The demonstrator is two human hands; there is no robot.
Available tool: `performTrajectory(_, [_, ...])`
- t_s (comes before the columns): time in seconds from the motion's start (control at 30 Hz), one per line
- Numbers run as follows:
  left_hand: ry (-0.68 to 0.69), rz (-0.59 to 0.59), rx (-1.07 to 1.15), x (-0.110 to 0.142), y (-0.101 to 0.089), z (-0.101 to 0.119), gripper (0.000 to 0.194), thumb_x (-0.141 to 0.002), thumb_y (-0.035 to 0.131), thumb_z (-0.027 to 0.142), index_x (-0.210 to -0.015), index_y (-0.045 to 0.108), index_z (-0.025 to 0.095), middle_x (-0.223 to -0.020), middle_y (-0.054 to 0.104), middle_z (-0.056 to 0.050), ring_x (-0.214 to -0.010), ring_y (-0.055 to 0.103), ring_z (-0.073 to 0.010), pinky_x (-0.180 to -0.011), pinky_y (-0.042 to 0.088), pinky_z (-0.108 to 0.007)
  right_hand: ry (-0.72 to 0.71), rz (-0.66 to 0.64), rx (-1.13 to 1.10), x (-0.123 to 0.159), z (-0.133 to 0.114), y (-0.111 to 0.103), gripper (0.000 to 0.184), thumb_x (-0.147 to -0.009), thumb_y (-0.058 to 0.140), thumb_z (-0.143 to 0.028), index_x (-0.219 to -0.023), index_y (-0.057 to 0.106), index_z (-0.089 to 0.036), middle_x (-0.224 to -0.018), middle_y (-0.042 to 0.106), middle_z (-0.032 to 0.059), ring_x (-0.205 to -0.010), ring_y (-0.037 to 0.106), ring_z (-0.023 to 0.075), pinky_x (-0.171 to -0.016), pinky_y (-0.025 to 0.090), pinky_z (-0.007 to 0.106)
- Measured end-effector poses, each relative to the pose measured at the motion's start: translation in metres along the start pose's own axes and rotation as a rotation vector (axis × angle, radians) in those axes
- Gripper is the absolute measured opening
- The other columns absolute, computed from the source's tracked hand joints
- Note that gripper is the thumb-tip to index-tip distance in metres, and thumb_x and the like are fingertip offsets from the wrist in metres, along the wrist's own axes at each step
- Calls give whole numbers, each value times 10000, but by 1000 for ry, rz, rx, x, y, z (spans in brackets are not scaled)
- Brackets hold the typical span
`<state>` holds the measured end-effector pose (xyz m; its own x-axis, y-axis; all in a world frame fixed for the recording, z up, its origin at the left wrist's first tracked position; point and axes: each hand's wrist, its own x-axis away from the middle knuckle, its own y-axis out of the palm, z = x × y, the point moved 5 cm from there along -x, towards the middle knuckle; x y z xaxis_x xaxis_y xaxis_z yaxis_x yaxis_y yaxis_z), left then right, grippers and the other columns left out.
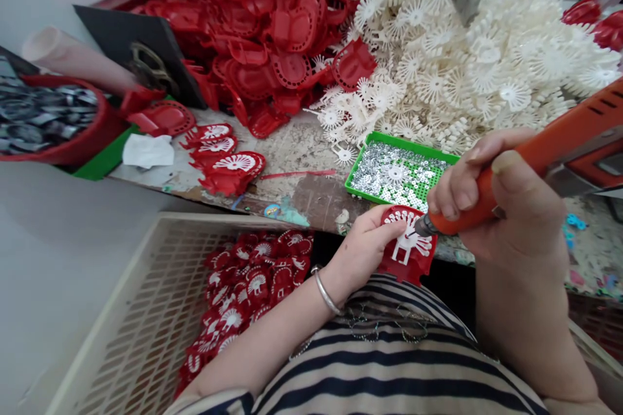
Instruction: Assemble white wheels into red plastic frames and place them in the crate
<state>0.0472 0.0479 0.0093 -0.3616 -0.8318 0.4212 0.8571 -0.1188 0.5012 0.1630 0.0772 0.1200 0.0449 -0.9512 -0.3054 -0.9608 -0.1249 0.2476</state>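
My left hand point(366, 248) pinches a red plastic piece with a white fan-shaped insert point(409, 248) against the bench edge, thumb on its top. My right hand point(491, 198) is wrapped round an orange electric screwdriver point(545, 149). Its dark tip rests on the white insert. Just behind the piece sits a green tray point(440, 157) full of small silvery screws.
A heap of red shells point(272, 26) and a heap of white fan parts point(467, 58) fill the back of the worn bench. Three assembled pieces point(228, 165) lie at left. A cream crate point(146, 311) below holds several finished pieces. A red bowl point(73, 142) stands far left.
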Motion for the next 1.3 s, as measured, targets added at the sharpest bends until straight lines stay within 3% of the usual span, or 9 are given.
performTrajectory(0.37, [-13,10,-35,2,1,3,171,-705,691,262,-781,619,127,-634,628,3,-525,522,-89,-527,396,-198,-59,15,4,6,-1,4,152,-811,749,-299,-822,618,-223,-531,552,-58,-404,503,111,-420,453,279])
performTrajectory(0.57, [-25,22,7,1,3,0,128,-675,664,219,-755,622,128,-626,634,5,-511,531,-86,-509,402,-186,-50,95,56,13,0,8,189,-811,751,-345,-824,607,-224,-538,535,-54,-431,511,119,-426,435,279])
performTrajectory(0.83, [-70,11,44,2,6,-6,68,-628,611,167,-679,591,128,-561,578,18,-470,492,-77,-465,362,-179,-14,58,98,18,6,14,184,-840,723,-350,-797,597,-223,-520,516,-58,-415,461,109,-422,396,280])
performTrajectory(1.07, [-130,-6,56,2,3,-19,75,-620,567,152,-679,608,128,-539,571,14,-441,487,-90,-446,350,-192,40,-23,-39,19,17,16,145,-868,694,-278,-813,597,-186,-518,521,-57,-418,453,96,-402,364,267])
performTrajectory(1.3, [-133,-34,97,2,3,-21,23,-637,591,153,-640,589,131,-535,568,18,-450,484,-85,-472,356,-194,46,-56,-30,18,17,20,185,-850,693,-300,-743,596,-186,-499,520,-55,-391,439,96,-382,353,269])
